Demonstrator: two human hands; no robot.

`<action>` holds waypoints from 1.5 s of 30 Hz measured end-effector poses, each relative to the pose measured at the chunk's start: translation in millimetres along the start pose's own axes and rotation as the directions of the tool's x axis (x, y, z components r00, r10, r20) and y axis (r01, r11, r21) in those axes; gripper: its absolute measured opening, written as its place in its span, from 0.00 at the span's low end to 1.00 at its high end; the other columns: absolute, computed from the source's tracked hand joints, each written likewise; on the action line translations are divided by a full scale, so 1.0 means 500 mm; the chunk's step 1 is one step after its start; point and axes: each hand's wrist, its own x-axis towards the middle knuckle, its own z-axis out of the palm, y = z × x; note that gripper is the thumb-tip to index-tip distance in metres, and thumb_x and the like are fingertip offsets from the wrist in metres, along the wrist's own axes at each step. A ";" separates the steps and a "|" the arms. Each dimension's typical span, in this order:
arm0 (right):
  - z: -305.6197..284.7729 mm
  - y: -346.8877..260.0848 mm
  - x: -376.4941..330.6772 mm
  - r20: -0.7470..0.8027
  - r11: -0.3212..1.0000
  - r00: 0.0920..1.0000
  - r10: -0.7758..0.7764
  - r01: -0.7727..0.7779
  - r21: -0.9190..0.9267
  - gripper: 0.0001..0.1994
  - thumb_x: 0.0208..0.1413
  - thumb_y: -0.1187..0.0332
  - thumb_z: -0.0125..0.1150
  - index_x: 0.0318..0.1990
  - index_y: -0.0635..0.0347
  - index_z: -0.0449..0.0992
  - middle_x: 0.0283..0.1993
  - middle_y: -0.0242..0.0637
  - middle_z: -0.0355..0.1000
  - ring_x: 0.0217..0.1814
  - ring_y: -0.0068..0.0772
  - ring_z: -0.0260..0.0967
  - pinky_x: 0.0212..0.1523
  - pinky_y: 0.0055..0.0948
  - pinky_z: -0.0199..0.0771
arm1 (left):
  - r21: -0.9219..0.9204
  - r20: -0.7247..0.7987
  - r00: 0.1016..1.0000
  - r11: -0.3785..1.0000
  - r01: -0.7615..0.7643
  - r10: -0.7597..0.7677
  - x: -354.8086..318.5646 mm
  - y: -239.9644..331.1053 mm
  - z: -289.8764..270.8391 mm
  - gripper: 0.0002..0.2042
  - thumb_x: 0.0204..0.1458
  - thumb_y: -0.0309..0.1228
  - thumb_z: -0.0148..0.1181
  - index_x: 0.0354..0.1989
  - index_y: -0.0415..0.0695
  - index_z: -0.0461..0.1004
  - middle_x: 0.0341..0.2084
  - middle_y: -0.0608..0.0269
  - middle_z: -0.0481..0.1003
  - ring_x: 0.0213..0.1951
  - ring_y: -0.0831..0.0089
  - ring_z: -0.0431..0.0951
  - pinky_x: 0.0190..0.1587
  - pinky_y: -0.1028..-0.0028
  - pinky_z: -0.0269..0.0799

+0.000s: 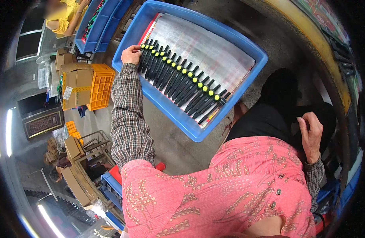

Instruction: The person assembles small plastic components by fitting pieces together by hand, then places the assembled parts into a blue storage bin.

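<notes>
Just the one view here, a fisheye worn on the person's head (left one of a side-by-side pair), aimed steeply down past their own chest. The pink shirt [206, 190] is super close and eats up the bottom of the shot, collar right by the lower edge. A bit farther off, the blue tray [170, 112] sits top centre, and you're looking down into it. Lens is wide enough to drag in the room along the left side too: a carton [76, 77], a strip light [9, 133], all way farther back. Corners go black and straight edges bow near the rim.
</notes>
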 end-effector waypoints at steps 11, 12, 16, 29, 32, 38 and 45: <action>-0.012 -0.006 0.006 -0.039 0.999 0.999 0.000 0.002 0.041 0.07 0.51 0.75 0.60 0.28 0.66 0.67 0.23 0.40 0.62 0.20 0.34 0.61 0.21 0.29 0.59 | 0.053 -0.116 0.993 0.998 0.021 -0.015 -0.008 0.038 -0.009 0.11 0.41 0.33 0.61 0.35 0.47 0.80 0.29 0.58 0.80 0.35 0.65 0.80 0.42 0.70 0.72; -0.017 -0.011 0.008 -0.041 0.998 0.999 -0.003 0.005 0.056 0.07 0.50 0.76 0.60 0.27 0.66 0.67 0.23 0.40 0.62 0.20 0.36 0.62 0.21 0.30 0.60 | -0.015 -0.145 0.989 1.000 -0.004 0.002 -0.011 0.037 -0.013 0.11 0.42 0.33 0.60 0.35 0.45 0.80 0.28 0.56 0.79 0.34 0.64 0.80 0.42 0.70 0.72; -0.035 -0.013 0.010 -0.059 0.999 0.998 -0.008 0.011 0.043 0.07 0.47 0.74 0.62 0.26 0.64 0.68 0.24 0.42 0.64 0.22 0.42 0.65 0.22 0.34 0.63 | -0.178 -0.141 0.976 0.966 -0.189 0.165 -0.046 0.174 -0.030 0.12 0.45 0.33 0.59 0.37 0.41 0.78 0.27 0.55 0.79 0.33 0.69 0.80 0.39 0.73 0.72; -0.108 -0.013 -0.020 -0.191 0.995 0.976 -0.101 0.095 -0.041 0.10 0.45 0.71 0.64 0.26 0.61 0.67 0.23 0.38 0.64 0.22 0.41 0.66 0.22 0.34 0.66 | -0.620 -0.068 0.820 0.620 -0.481 0.569 -0.210 0.646 -0.079 0.06 0.52 0.23 0.57 0.38 0.37 0.76 0.24 0.68 0.74 0.25 0.85 0.72 0.30 0.83 0.69; -0.124 -0.017 -0.021 -0.210 0.989 0.968 -0.140 0.129 -0.068 0.10 0.45 0.70 0.64 0.26 0.60 0.67 0.24 0.38 0.63 0.22 0.40 0.66 0.21 0.33 0.66 | -0.582 -0.123 0.768 0.582 -0.568 0.628 -0.243 0.721 -0.080 0.06 0.51 0.23 0.58 0.37 0.37 0.76 0.24 0.64 0.75 0.25 0.82 0.73 0.29 0.80 0.69; -0.142 -0.010 -0.033 -0.222 0.985 0.962 -0.157 0.137 -0.100 0.10 0.44 0.70 0.65 0.26 0.60 0.67 0.23 0.38 0.62 0.21 0.38 0.66 0.20 0.31 0.66 | -0.398 -0.197 0.561 0.458 -0.795 0.804 -0.292 0.909 -0.057 0.08 0.47 0.21 0.60 0.37 0.39 0.76 0.28 0.57 0.76 0.27 0.76 0.76 0.32 0.78 0.70; -0.165 0.000 -0.054 -0.254 0.988 0.958 -0.135 0.111 -0.106 0.11 0.43 0.70 0.66 0.26 0.60 0.67 0.23 0.37 0.62 0.22 0.38 0.66 0.21 0.31 0.67 | -0.220 -0.284 0.396 0.343 -0.913 0.873 -0.286 1.014 0.006 0.10 0.44 0.22 0.60 0.37 0.42 0.76 0.33 0.58 0.76 0.33 0.63 0.76 0.37 0.70 0.71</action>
